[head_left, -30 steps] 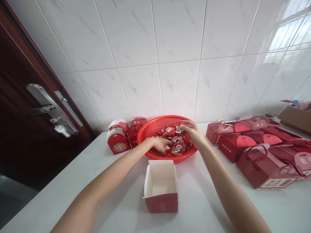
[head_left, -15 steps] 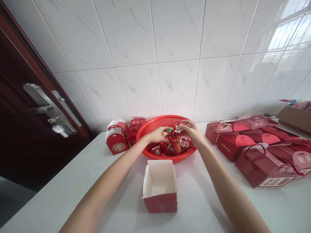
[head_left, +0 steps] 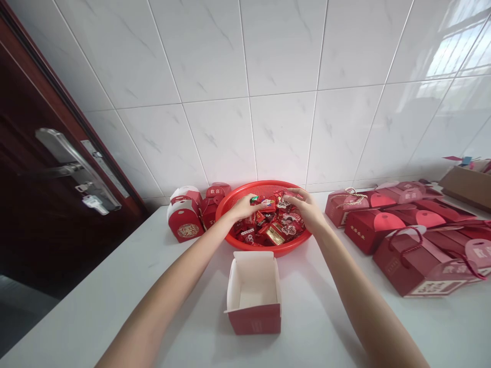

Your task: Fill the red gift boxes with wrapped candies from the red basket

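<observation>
A red plastic basket (head_left: 282, 250) holds a heap of wrapped candies (head_left: 289, 225), mostly red, one with a gold face. Over its left side my left hand (head_left: 242, 208) has thumb and fingers closed around a red candy with a green end (head_left: 268, 205). From the right, my right hand (head_left: 307, 208) pinches a red candy with white lettering (head_left: 282, 200). The fingertips of both hands are partly hidden. In front of the basket, between my forearms, stands an open red gift box (head_left: 255, 319) with a bare white inside.
Rows of closed red gift boxes (head_left: 406, 260) with cord handles cover the right side of the white table (head_left: 184, 317). More red boxes (head_left: 186, 217) stand left of the basket. A cardboard box (head_left: 466, 184) is far right. Tiled wall behind; a door (head_left: 34, 168) on the left.
My left hand has lifted slightly and drawn back left, bringing a candy up from the heap; a gold-wrapped one now shows below. My right hand has barely moved.
</observation>
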Tool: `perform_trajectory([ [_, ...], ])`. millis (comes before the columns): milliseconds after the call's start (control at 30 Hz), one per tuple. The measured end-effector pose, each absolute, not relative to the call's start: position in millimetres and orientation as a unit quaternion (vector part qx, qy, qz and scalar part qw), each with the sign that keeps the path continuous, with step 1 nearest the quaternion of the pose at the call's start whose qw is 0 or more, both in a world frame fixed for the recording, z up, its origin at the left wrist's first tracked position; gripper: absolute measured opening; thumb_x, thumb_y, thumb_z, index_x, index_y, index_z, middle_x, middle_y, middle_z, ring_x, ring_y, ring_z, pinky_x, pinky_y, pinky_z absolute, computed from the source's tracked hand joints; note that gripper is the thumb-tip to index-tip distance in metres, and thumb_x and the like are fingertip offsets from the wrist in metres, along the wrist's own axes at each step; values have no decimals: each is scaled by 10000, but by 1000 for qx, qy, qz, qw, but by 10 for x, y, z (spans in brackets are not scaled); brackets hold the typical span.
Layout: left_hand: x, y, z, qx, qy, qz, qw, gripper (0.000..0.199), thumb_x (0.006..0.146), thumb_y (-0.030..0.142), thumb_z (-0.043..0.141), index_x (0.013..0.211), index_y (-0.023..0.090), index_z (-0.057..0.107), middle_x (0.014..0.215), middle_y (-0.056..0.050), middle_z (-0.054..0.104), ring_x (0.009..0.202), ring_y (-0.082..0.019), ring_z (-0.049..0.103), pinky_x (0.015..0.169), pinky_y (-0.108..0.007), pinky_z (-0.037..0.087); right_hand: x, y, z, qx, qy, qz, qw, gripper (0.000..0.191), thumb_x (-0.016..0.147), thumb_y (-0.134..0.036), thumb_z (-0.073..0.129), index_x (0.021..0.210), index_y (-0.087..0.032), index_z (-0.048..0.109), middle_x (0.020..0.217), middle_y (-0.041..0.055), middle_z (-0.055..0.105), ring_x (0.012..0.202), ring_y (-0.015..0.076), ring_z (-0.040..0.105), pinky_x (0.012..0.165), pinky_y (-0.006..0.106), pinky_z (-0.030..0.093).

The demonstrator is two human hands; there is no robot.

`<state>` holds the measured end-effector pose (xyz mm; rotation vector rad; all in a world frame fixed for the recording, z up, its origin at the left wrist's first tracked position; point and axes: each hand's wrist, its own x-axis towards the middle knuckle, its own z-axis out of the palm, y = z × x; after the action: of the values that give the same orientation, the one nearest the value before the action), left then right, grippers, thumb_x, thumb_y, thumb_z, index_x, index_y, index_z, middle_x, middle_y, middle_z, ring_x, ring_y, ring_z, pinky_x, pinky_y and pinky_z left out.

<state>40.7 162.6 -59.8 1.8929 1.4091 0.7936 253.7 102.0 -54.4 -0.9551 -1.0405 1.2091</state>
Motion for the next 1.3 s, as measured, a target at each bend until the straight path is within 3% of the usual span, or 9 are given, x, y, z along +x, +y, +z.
perform_trajectory([
  [233, 401, 1648, -632, 716, 544, 268, 345, 448, 730, 593, 764, 832, 180, 626, 702, 11, 626, 688, -187, 634, 525, -231, 382, 2531, 1016, -533, -410, -448, 518, 603, 405, 604, -368, 813, 949, -207, 673, 836, 15, 729, 733, 182, 687, 670, 311, 547],
  [333, 393, 1650, -652, 712, 549, 250, 359, 310, 779, 445, 743, 882, 172, 637, 709, 7, 647, 666, -175, 639, 506, -222, 368, 2529, 1020, -541, -411, -448, 515, 604, 406, 599, -367, 816, 946, -208, 677, 835, 15, 726, 740, 183, 686, 678, 312, 549],
  [467, 368, 1660, -673, 712, 560, 231, 355, 301, 695, 223, 773, 977, 162, 687, 648, 22, 645, 565, -148, 576, 515, -233, 380, 2532, 1035, -562, -413, -450, 516, 601, 420, 598, -372, 824, 957, -210, 678, 828, 11, 727, 706, 177, 682, 660, 312, 549],
  [600, 366, 1650, -657, 722, 558, 208, 352, 276, 664, 171, 763, 938, 162, 729, 632, 25, 647, 537, -139, 537, 525, -245, 384, 2530, 1034, -560, -416, -448, 516, 600, 421, 606, -369, 819, 969, -211, 677, 837, 14, 730, 715, 177, 689, 657, 306, 551],
  [733, 396, 1610, -609, 740, 542, 176, 357, 217, 604, 189, 805, 811, 173, 741, 627, 32, 641, 569, -142, 548, 536, -242, 391, 2524, 1016, -539, -418, -447, 515, 600, 406, 610, -362, 813, 961, -213, 676, 829, 15, 729, 709, 180, 693, 652, 308, 554],
  [900, 408, 1577, -585, 760, 516, 140, 370, 259, 511, 84, 790, 751, 174, 753, 625, 32, 654, 598, -150, 583, 555, -235, 415, 2527, 1016, -538, -419, -449, 513, 600, 404, 607, -353, 814, 961, -217, 674, 808, 10, 729, 706, 180, 689, 642, 305, 548],
  [1033, 389, 1614, -619, 767, 504, 169, 359, 286, 573, 96, 753, 851, 160, 764, 648, 20, 666, 638, -162, 607, 598, -242, 444, 2533, 1020, -542, -418, -451, 513, 599, 419, 604, -361, 817, 969, -212, 675, 793, 9, 731, 703, 179, 686, 642, 304, 544],
  [1300, 377, 1682, -666, 768, 479, 249, 345, 248, 709, 251, 745, 937, 155, 764, 924, -71, 776, 880, -233, 687, 780, -304, 525, 2531, 1023, -546, -410, -452, 514, 603, 420, 594, -374, 827, 953, -209, 686, 826, 17, 743, 720, 186, 691, 673, 315, 547],
])
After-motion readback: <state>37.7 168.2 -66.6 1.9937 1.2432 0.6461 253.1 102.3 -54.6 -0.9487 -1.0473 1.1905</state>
